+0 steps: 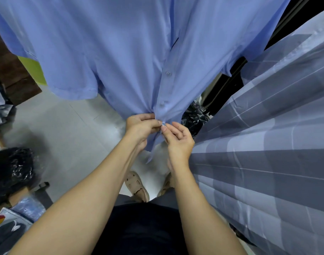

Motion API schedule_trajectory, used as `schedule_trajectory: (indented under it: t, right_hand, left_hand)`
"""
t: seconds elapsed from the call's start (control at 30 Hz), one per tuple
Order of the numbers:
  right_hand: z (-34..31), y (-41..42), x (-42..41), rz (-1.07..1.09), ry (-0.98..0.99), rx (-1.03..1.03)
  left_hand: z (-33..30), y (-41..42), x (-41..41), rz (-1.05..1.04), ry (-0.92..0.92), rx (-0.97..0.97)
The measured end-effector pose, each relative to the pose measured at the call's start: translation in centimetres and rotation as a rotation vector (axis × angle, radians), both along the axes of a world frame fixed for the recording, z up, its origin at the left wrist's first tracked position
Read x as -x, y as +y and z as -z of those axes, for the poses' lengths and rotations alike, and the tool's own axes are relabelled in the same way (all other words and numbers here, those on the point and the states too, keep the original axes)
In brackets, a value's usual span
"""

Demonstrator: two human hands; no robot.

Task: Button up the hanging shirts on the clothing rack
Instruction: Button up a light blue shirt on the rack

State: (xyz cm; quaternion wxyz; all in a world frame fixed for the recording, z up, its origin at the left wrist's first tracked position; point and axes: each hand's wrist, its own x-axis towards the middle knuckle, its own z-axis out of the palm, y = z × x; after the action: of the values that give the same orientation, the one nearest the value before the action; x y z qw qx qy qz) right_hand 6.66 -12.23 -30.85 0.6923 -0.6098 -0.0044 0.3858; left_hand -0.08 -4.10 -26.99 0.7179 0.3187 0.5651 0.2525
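While working at the lowest placket point, nears completion on the hanging light-blue short-sleeved cotton shirt (120, 52): two small blue buttons (168, 73) above sit fastened. Left hand (141, 127) pinches the gathered hem; right hand (177, 140) pinches the fabric edge between thumb and forefinger. Leaves unassessed the grey-checked hanging shirt (268, 144) just beside, front hidden.

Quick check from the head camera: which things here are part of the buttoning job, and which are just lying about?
In the job: blue shirt, pinched at its lower placket by left hand and right hand; grey checked shirt beside it.
Lying about: black plastic bag, green panel.
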Motion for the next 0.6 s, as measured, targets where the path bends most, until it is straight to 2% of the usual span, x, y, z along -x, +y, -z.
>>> schedule_trajectory:
  t: [0.17, 0.27, 0.4, 0.53, 0.6]
  right_hand:
    - [-0.3, 0.6, -1.1, -0.009, 0.402, -0.137]
    - [-0.1, 0.9, -1.4, -0.044, 0.593, -0.152]
    - [-0.1, 1.6, -1.2, -0.086, 0.640, -0.064]
    - [-0.2, 2.4, -1.4, -0.131, 0.719, -0.064]
    - [-0.1, 2.6, -1.4, -0.191, 0.615, -0.049]
  left_hand:
    - [0.1, 0.7, 0.5, 0.068, -0.119, 0.146]
    - [0.3, 0.6, 0.6, 0.062, -0.119, 0.145]
    - [0.8, 0.2, 1.0, 0.081, 0.019, 0.000]
    - [1.2, -0.3, 1.1, 0.003, 0.037, -0.056]
    - [1.2, -0.7, 0.9, -0.066, 0.020, -0.063]
